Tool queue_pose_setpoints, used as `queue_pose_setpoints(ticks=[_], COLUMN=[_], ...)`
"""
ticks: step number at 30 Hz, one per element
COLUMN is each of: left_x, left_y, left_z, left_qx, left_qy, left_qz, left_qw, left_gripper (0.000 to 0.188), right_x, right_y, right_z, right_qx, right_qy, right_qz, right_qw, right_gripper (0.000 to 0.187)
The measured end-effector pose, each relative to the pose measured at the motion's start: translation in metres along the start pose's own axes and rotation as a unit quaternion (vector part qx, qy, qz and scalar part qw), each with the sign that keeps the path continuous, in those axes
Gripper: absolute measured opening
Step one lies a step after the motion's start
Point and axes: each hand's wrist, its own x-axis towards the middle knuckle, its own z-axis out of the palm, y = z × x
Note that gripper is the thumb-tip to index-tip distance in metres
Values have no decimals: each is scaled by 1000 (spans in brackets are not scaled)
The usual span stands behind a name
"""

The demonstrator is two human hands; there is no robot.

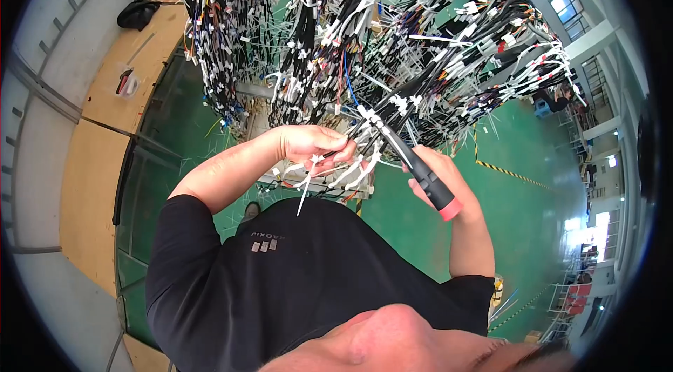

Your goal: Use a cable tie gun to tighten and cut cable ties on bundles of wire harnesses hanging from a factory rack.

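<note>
Slanting from lower right to upper left, the tool (425, 179) sits gripped by the right hand (447, 172), nose pointing toward the hanging wires (308, 39) crowding beyond; the left hand (312, 143) pinches strands (330, 154) just beside them.

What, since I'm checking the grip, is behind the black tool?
Behind the black tool, part of the right hand shows, with green floor farther below. Whatever hand or floor the tool itself covers can't be seen.

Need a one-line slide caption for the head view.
Left hand on hanging wire bundles, right hand gripping a black hand tool with a red end.
</note>
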Motion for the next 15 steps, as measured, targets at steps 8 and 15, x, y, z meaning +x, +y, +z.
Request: queue_pose_setpoints(ticks=[8, 15], left_x=[2, -1], left_y=[-2, -4], left_z=[-13, -22], left_qx=[-34, 20], left_qy=[-25, 33], left_qz=[11, 67], left_qw=[999, 997], left_gripper=[52, 55], right_x=[-4, -11], right_y=[16, 28], right_z=[37, 56], right_qx=[-26, -199], right_qy=[122, 197], right_qz=[19, -84], right_qw=[992, 956], right_gripper=[23, 41])
